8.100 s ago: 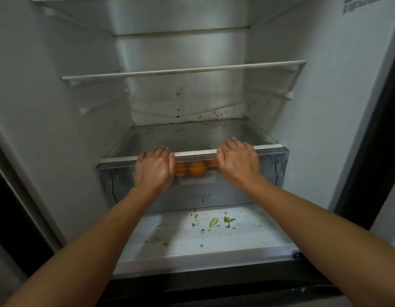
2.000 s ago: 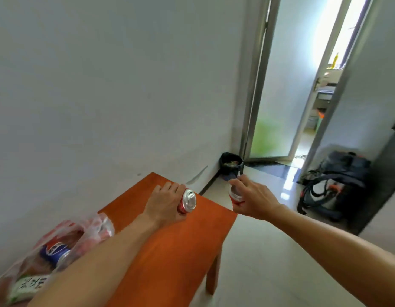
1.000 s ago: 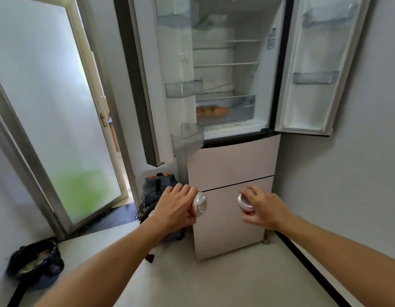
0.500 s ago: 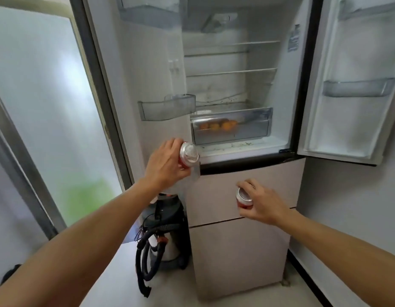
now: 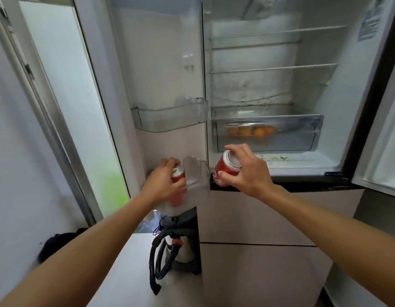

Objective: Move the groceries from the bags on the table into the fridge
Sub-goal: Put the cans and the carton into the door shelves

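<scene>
Nearest, the left hand (image 5: 163, 182) gripped a red soda can (image 5: 177, 173) from above, its lower part inside the clear lower door bin (image 5: 197, 185), possibly resting there, though blur hid the base. Just beside it, the right hand (image 5: 247, 171) clasped a second red can (image 5: 226, 168), tilted, in front of the open fridge's bottom ledge. Farther in, the crisper drawer (image 5: 302, 142) held oranges (image 5: 252, 130).

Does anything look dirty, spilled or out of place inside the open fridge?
Yes: green food scraps lie scattered on the fridge floor, just below the clear drawer holding orange fruit. Also, dark specks stain the back wall above the drawer. Nothing else stands out.
</scene>
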Demonstrator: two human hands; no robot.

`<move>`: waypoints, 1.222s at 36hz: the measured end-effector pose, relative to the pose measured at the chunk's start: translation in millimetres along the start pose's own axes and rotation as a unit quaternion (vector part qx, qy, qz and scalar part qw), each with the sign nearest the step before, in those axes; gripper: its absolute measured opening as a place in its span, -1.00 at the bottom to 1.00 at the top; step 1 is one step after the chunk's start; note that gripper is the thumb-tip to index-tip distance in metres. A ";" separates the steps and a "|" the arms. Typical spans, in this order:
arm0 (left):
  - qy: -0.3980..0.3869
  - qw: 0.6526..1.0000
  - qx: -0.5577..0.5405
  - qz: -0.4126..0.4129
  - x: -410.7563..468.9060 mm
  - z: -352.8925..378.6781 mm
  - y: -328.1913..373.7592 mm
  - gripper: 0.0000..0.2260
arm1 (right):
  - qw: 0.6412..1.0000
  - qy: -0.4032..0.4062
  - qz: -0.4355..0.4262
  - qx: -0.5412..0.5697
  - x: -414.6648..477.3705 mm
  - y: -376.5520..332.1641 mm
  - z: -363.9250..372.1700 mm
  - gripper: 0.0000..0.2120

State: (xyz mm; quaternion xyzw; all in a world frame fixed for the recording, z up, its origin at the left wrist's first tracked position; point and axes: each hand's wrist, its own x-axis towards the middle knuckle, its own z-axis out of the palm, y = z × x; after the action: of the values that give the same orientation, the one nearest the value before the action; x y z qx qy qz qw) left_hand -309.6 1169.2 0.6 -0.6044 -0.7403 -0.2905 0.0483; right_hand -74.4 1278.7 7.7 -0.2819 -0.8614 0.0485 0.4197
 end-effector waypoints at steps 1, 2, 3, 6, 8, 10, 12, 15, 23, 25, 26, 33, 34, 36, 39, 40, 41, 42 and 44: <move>-0.004 1.000 0.013 0.006 -0.8 1.4 -0.9 -0.54 | 1.000 0.009 -0.002 0.001 7.8 -3.0 4.5 -0.35; -0.008 0.999 0.027 0.017 -2.7 3.2 -2.1 -0.53 | 1.000 0.019 0.000 0.000 14.7 -6.0 8.9 -0.38; -0.009 0.999 0.042 0.028 -5.0 4.6 -3.4 -0.52 | 1.000 0.029 0.005 0.001 21.8 -8.9 13.2 -0.41; 0.010 0.997 0.073 0.033 -11.2 6.1 -5.3 -0.48 | 0.999 0.042 0.016 0.026 43.8 -11.4 22.6 -0.49; 0.032 0.996 0.083 0.015 -15.8 5.9 -5.1 -0.44 | 0.998 0.051 0.013 0.028 56.5 -8.8 26.3 -0.51; 0.049 0.995 0.084 0.006 -21.2 6.9 -4.7 -0.35 | 0.995 0.081 0.021 0.050 64.5 -8.1 28.0 -0.51; 0.053 0.995 0.082 0.010 -25.3 10.0 -4.9 -0.27 | 0.990 0.112 0.027 0.084 69.2 -12.3 29.8 -0.48; 0.061 0.994 0.086 0.008 -25.9 11.7 -5.9 -0.25 | 0.983 0.110 0.032 0.145 73.4 -23.0 40.6 -0.43; 0.046 0.997 0.070 0.005 -24.2 8.7 -9.0 -0.36 | 0.994 -0.035 0.033 0.096 54.7 -28.4 81.3 -0.41; 0.036 0.997 0.071 0.005 -25.2 7.0 -10.6 -0.34 | 0.995 -0.087 -0.008 0.054 48.1 -27.6 92.2 -0.45; 0.030 0.997 0.070 0.002 -26.4 5.6 -10.5 -0.31 | 0.993 -0.107 -0.018 0.040 44.1 -27.2 96.2 -0.48; 0.027 0.997 0.076 0.010 -26.1 2.3 -10.5 -0.25 | 0.992 -0.127 -0.015 0.010 32.7 -28.8 93.7 -0.48; 0.026 0.997 0.075 0.008 -26.4 2.0 -10.9 -0.27 | 0.991 -0.135 -0.010 0.021 28.9 -28.0 91.7 -0.49; 0.025 0.997 0.072 0.005 -26.0 2.8 -12.6 -0.34 | 0.988 -0.152 0.000 0.039 19.6 -24.8 88.5 -0.47; 0.027 0.997 0.076 0.009 -22.9 4.7 -14.8 -0.40 | 0.987 -0.160 0.002 0.028 7.2 -21.9 83.3 -0.42; 0.027 0.996 0.079 0.011 -21.4 4.6 -14.8 -0.40 | 0.987 -0.157 0.004 0.017 3.4 -21.7 81.6 -0.39; 0.025 0.996 0.082 0.011 -19.7 4.8 -14.9 -0.40 | 0.988 -0.154 0.008 0.005 -0.4 -21.5 80.1 -0.37; 0.023 0.996 0.087 0.009 -18.3 4.7 -14.7 -0.40 | 0.989 -0.149 0.013 -0.007 -4.5 -21.5 78.6 -0.36; 0.022 0.995 0.092 0.004 -17.2 4.9 -14.1 -0.39 | 0.991 -0.129 0.028 -0.025 -13.5 -21.0 73.9 -0.36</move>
State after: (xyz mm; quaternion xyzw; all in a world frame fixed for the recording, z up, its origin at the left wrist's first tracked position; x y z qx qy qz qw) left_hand -316.7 1155.2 -16.0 -0.5933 -0.7605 -0.2345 0.1214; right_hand -132.6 1265.4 -42.5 -0.3078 -0.9009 0.0748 0.2966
